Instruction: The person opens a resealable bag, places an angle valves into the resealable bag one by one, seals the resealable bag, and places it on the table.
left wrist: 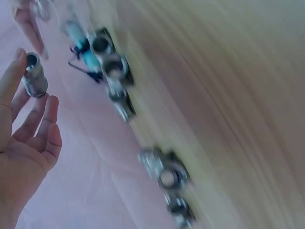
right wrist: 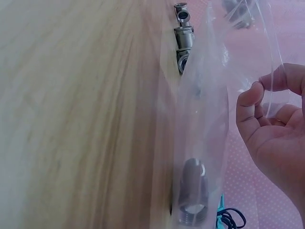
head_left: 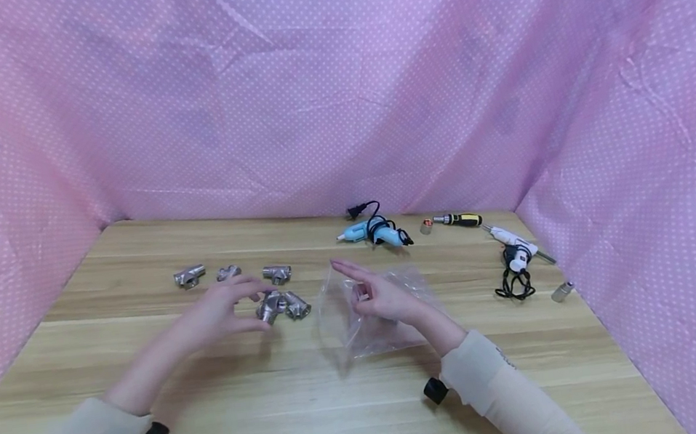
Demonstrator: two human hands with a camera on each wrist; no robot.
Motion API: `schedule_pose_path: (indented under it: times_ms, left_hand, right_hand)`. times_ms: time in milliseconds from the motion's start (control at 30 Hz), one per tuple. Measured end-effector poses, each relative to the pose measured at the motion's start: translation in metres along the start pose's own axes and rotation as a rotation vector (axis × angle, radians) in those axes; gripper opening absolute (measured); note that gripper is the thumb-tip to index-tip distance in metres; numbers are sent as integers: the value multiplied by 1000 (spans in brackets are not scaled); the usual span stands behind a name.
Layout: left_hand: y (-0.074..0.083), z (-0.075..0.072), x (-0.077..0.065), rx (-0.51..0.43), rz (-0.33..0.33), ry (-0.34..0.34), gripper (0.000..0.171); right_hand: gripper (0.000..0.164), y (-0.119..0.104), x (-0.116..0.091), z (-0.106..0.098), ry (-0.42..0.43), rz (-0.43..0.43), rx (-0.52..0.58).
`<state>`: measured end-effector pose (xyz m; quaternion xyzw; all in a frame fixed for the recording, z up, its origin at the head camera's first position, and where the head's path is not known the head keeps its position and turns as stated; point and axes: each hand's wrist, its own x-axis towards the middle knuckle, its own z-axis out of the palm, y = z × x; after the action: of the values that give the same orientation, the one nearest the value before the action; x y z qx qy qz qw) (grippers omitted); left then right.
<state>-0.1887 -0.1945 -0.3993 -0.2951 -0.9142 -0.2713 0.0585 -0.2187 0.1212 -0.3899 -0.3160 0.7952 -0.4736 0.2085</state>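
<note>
My left hand [head_left: 231, 307] holds a metal pipe fitting [left wrist: 35, 78] between thumb and fingers, above the table. Just beyond it lie more silver pipe fittings, among them one tee fitting [head_left: 296, 304] close to the fingertips and another tee fitting [head_left: 278, 274] farther back. With thumb and finger, my right hand [right wrist: 276, 114] pinches the edge of a clear plastic bag [right wrist: 205, 114], whose mouth stands apart on the side toward the left hand. A metal fitting [right wrist: 194, 191] shows through the bag's film, low in the bag.
At the back of the wooden table [head_left: 295, 414] lie a blue glue gun [head_left: 383, 231] with its cord, a small metal-and-orange piece [head_left: 426, 226] and a screwdriver [head_left: 462, 219]. A white corded tool [head_left: 513, 243] and a metal cylinder [head_left: 562, 291] sit at the right edge. Pink dotted cloth surrounds the table.
</note>
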Motion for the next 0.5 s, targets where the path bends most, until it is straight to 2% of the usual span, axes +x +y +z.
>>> schedule_pose_path:
  times_ms: [100, 200, 300, 500]
  left_hand:
    - [11, 10, 10, -73, -22, 10, 64]
    - [20, 23, 19, -195, -54, -6, 64]
    - [28, 38, 26, -255, -65, -27, 65]
    - [38, 61, 38, -244, -57, -12, 67]
  right_hand:
    - [83, -1, -1, -1, 7, -3, -3]
    - [83, -2, -1, -1, 14, -5, -2]
    - [83, -2, -1, 0, 20, -2, 3]
    - [85, -2, -2, 1, 21, 3, 10]
